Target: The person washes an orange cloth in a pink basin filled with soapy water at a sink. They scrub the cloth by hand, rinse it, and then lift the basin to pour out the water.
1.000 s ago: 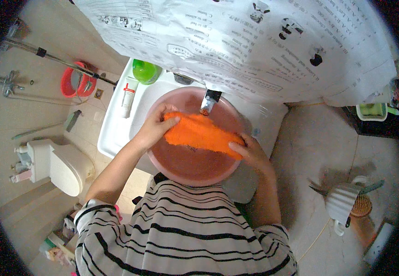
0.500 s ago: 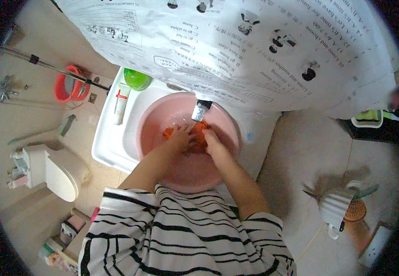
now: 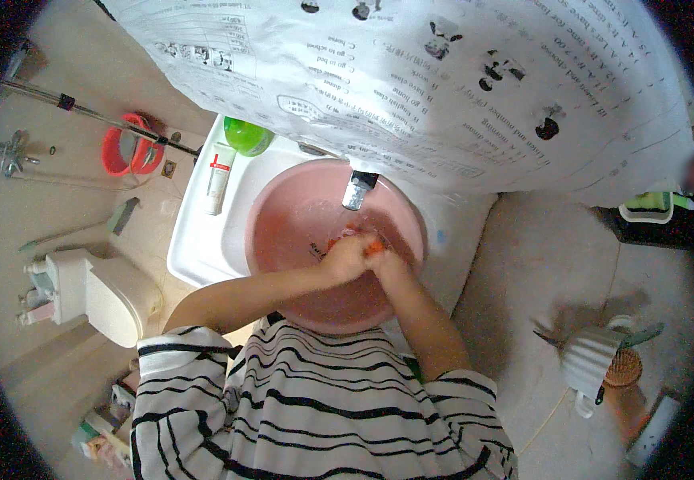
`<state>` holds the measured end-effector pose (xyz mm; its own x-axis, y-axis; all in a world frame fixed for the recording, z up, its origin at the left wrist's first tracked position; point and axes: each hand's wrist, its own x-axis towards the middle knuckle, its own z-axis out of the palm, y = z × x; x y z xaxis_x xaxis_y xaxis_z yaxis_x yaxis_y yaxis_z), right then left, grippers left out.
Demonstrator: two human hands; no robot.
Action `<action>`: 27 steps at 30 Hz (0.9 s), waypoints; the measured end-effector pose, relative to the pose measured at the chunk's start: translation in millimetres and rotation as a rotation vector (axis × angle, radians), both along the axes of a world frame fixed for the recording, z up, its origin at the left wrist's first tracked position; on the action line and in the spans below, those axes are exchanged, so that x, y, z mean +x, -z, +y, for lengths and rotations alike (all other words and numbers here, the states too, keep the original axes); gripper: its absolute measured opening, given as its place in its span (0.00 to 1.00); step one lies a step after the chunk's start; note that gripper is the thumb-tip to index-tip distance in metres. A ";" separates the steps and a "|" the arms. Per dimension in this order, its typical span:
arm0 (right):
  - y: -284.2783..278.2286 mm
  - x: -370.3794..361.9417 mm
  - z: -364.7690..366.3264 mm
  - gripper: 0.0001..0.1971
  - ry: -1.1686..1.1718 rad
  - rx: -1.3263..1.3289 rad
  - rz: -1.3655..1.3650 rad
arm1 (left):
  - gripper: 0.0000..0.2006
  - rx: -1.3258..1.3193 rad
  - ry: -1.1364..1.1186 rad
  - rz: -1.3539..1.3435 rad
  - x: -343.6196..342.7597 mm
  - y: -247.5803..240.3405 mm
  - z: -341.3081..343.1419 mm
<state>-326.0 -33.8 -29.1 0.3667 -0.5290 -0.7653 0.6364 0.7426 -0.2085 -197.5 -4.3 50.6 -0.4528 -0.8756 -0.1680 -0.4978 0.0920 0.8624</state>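
Observation:
In the pink basin my two hands are close together over an orange-red cloth. My left hand is closed round part of it. My right hand grips it from the other side, its fingers partly hidden. Most of the cloth is covered by the hands, and a little of it shows beyond my left hand. Just past them a metal tap hangs over the basin, with bright wet glints below its mouth.
The basin sits in a white sink. A white tube and a green container stand on its left side. Large printed sheets cover the far side. A toilet is at left, a brush at right.
My left hand has moved right, next to my right hand. The cloth, spread between the hands before, is now bunched up in them. The view has shifted slightly.

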 end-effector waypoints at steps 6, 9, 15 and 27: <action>-53.9 46.4 35.6 0.20 0.104 0.010 -0.068 | 0.14 -0.227 0.205 -0.270 28.3 -56.0 0.1; -81.7 73.3 50.0 0.20 0.155 0.023 0.007 | 0.15 -0.033 -0.004 -0.369 51.6 -27.4 -22.2; -120.4 62.3 40.1 0.18 0.000 0.053 0.325 | 0.23 0.208 -0.106 -0.514 70.3 -3.6 -26.2; 9.8 8.3 26.2 0.16 0.094 0.012 0.273 | 0.21 -0.237 0.517 -0.839 44.4 122.3 -41.8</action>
<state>-317.7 -7.6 -38.9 0.0957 -0.5414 -0.8353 0.6245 0.6861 -0.3732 -153.2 -46.1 -71.7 -0.6015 -0.6578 -0.4534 -0.7853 0.5909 0.1845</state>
